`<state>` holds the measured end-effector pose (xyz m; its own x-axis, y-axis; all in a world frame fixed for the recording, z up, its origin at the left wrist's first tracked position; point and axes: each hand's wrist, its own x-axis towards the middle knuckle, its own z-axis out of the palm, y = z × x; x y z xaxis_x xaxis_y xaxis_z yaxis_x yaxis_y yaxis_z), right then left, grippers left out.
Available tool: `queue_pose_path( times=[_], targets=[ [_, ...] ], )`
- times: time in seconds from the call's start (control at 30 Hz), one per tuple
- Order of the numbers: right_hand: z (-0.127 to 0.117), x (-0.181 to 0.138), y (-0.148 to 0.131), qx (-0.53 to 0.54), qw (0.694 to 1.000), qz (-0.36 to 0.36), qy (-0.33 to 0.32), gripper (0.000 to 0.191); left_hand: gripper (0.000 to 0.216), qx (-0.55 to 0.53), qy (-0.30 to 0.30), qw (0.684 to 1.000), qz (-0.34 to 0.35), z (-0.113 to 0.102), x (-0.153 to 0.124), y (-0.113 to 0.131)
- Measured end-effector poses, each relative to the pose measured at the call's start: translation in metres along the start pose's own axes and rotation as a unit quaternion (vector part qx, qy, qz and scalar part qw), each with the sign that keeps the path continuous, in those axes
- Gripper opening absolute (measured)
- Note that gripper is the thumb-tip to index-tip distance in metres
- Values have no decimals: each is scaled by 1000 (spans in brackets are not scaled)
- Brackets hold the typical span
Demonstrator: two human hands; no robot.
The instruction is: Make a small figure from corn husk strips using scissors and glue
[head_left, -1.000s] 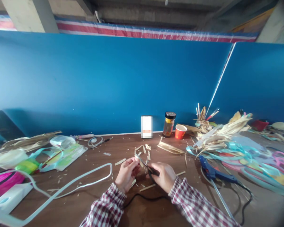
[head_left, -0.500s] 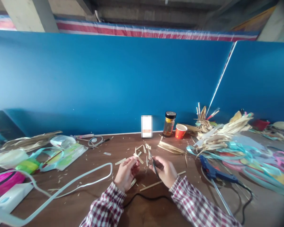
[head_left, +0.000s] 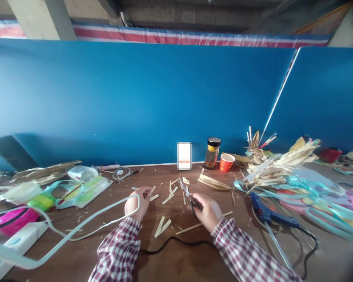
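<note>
My right hand [head_left: 207,211] grips a pair of scissors [head_left: 186,189], whose blades point away from me over the table. To the left, my left hand [head_left: 137,204] has its fingers pinched at a short pale strip of dried husk [head_left: 153,190]. Another strip [head_left: 154,197] lies just beside those fingers. Between the hands are several cut strips [head_left: 170,195] and a small crumpled husk piece [head_left: 186,180]. Nearer to me, a V-shaped pair of strips [head_left: 162,227] rests on the table, with a long thin strip [head_left: 191,228] beside it.
A black cord [head_left: 176,239] crosses the table in front of me. On the right are a blue glue gun [head_left: 267,213], ribbons [head_left: 317,203] and a husk bundle [head_left: 285,160]. A lidded jar [head_left: 212,153] and red paper cup [head_left: 226,162] stand behind. A white curved frame [head_left: 85,231] crosses the left.
My left hand has moved left, away from the scissors, and the V-shaped strips it covered now show. My right hand stays about in place, with the scissor blades more visible.
</note>
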<state>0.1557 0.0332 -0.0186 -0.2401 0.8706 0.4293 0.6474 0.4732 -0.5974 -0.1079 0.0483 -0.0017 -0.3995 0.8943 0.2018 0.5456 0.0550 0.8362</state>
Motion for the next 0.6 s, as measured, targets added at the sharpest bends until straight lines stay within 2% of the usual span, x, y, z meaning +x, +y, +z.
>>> queue_pose_path(
  times=[0.17,0.3,0.37,0.5,0.6],
  targets=[
    [0,-1,1,-59,998,16,-14,30,11,40,-7,999,24,0,1,-8],
    [-11,2,7,-179,983,40,-14,43,5,-5,5,999,40,2,2,-8],
    [-19,6,13,-212,975,63,-9,47,10,-59,21,998,32,4,4,-9],
    [-31,14,28,-247,961,128,1,22,22,-181,18,983,-16,10,5,-12],
    [-32,18,42,-230,964,137,2,18,24,-189,11,982,-17,14,2,-11]
  ],
)
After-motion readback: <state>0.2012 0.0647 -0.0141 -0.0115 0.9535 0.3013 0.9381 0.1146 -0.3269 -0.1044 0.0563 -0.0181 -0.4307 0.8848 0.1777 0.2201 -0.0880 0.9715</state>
